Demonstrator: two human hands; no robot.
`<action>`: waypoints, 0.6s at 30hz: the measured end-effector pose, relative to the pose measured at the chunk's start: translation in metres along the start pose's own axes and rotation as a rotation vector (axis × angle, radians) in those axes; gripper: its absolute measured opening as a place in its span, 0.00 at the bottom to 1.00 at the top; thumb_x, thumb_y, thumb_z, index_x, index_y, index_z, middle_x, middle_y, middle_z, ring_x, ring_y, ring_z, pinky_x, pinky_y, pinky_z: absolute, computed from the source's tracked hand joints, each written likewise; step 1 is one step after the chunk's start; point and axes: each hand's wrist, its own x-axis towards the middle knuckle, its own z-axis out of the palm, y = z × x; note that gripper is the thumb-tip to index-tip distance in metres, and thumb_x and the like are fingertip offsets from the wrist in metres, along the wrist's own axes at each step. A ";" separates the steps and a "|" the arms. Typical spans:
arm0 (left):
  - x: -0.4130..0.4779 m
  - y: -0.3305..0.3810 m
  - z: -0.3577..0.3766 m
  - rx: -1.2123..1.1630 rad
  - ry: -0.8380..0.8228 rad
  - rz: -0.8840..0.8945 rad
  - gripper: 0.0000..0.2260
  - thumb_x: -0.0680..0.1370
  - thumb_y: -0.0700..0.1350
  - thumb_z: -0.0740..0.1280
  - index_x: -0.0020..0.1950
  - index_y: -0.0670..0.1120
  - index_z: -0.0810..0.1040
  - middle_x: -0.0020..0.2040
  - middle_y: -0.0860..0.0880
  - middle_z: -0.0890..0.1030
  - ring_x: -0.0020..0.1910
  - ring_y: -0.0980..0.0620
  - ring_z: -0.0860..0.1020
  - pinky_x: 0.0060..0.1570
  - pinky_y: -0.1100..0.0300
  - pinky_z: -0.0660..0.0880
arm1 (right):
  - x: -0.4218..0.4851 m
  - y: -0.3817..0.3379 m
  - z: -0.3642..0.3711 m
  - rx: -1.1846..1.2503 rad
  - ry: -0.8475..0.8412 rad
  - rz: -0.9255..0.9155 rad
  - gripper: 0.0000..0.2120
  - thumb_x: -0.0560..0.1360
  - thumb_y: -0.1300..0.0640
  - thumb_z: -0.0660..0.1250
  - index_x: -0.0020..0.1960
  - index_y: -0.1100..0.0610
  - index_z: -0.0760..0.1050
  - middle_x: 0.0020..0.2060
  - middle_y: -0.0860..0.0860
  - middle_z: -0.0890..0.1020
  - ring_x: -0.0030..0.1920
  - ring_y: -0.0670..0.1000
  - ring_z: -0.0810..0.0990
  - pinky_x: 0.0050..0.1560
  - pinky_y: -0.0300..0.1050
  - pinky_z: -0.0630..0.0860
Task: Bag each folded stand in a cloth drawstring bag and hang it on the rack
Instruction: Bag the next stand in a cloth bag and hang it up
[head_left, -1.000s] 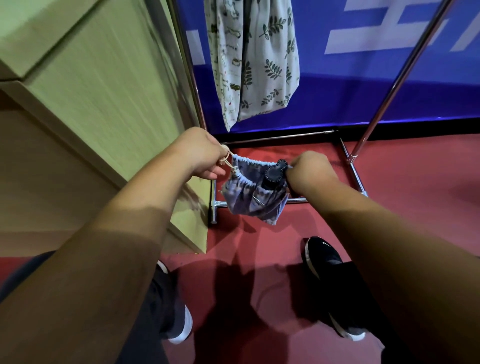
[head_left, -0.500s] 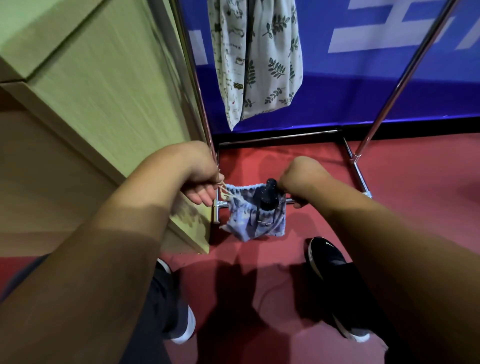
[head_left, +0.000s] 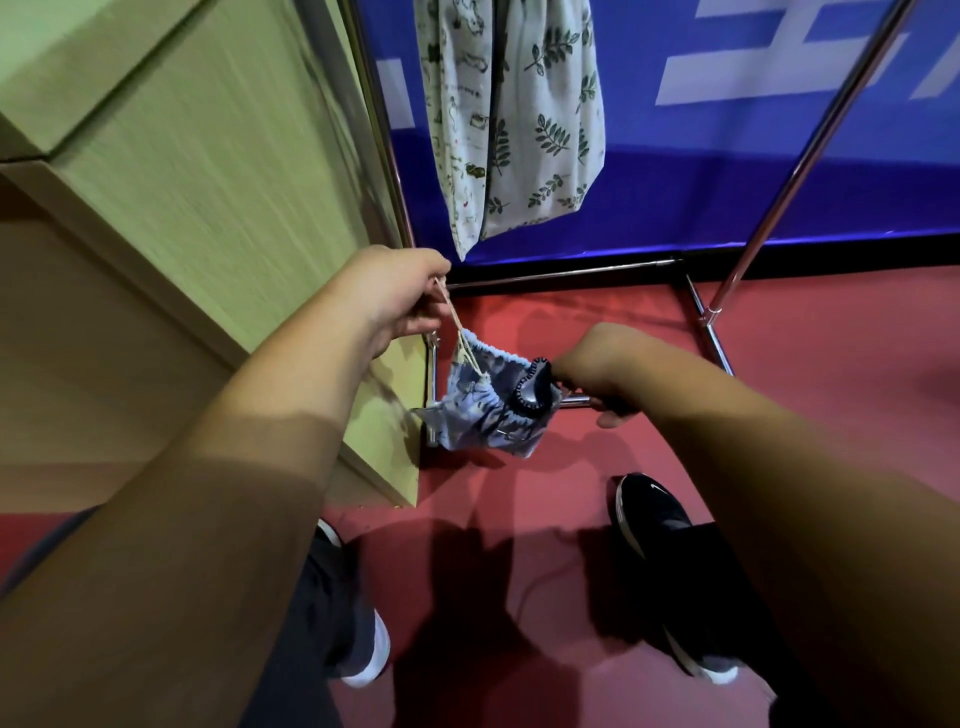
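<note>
A small blue patterned drawstring bag (head_left: 480, 410) hangs in the air between my hands, above the red floor. A black folded stand (head_left: 532, 389) sticks out of its gathered mouth on the right side. My left hand (head_left: 387, 299) pinches the pale drawstring (head_left: 460, 332) and holds it taut up and to the left. My right hand (head_left: 597, 364) grips the bag's right edge beside the stand; its fingertips are hidden. Two white printed cloth bags (head_left: 511, 114) hang on the metal rack (head_left: 810, 150) behind.
A light wooden cabinet (head_left: 218, 171) stands close on the left, next to the rack's left pole (head_left: 376, 130). The rack's base bars (head_left: 706, 322) lie on the red floor (head_left: 831, 364). A blue banner (head_left: 727, 156) backs the rack. My shoes (head_left: 654, 514) are below.
My left hand has moved up and left, drawing the string out taut. The bag's mouth has gathered tighter around the stand, and the bag has lifted slightly.
</note>
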 end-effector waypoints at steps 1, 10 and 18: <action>0.001 0.000 0.001 -0.055 -0.008 -0.020 0.09 0.82 0.43 0.69 0.42 0.44 0.76 0.32 0.48 0.79 0.33 0.53 0.83 0.41 0.57 0.85 | 0.000 0.000 0.001 0.006 -0.022 0.011 0.06 0.80 0.60 0.68 0.45 0.60 0.77 0.31 0.57 0.73 0.25 0.55 0.73 0.25 0.42 0.76; -0.002 -0.005 0.012 -0.120 -0.135 -0.174 0.08 0.87 0.48 0.63 0.51 0.45 0.75 0.38 0.50 0.83 0.25 0.59 0.80 0.34 0.56 0.84 | -0.001 -0.002 -0.006 -0.076 0.202 -0.341 0.05 0.77 0.62 0.71 0.49 0.56 0.85 0.40 0.54 0.86 0.36 0.54 0.84 0.42 0.46 0.85; -0.006 0.005 0.014 -0.245 -0.321 -0.208 0.13 0.84 0.31 0.60 0.64 0.43 0.77 0.53 0.47 0.89 0.24 0.62 0.73 0.32 0.63 0.81 | -0.003 -0.006 -0.014 0.055 0.441 -0.584 0.12 0.75 0.65 0.69 0.49 0.49 0.85 0.33 0.43 0.78 0.28 0.35 0.75 0.29 0.28 0.67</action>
